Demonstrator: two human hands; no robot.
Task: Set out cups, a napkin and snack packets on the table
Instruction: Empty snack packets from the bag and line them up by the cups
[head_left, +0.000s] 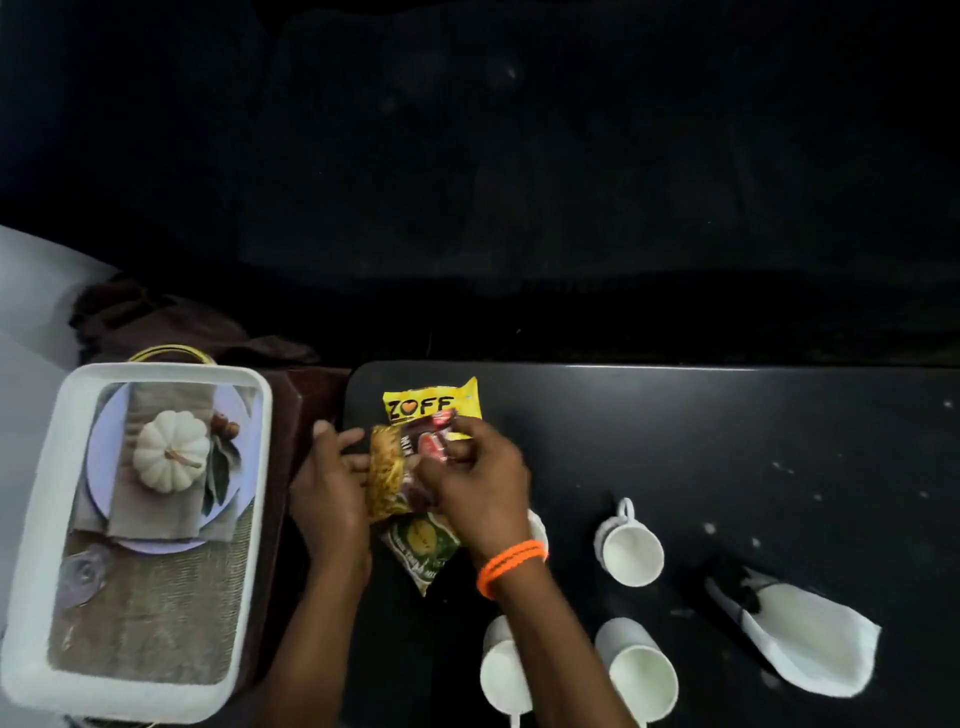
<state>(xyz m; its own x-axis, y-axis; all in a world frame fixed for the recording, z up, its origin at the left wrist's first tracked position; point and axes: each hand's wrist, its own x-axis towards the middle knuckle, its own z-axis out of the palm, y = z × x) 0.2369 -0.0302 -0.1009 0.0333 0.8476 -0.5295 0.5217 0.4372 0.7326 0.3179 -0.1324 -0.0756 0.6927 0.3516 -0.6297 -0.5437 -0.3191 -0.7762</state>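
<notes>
Left hand (330, 480): fingers curled, gripping from the left side.
Right hand (475, 473): fingers bent, pinching from the right; orange band at the wrist.
Forearms: both reach forward, close together.

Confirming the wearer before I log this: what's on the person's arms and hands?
Both forearms are bare, with no sleeves in view. The right hand has orange beaded bands around its wrist. The left hand shows no band, watch or glove. No rings can be made out.
</notes>
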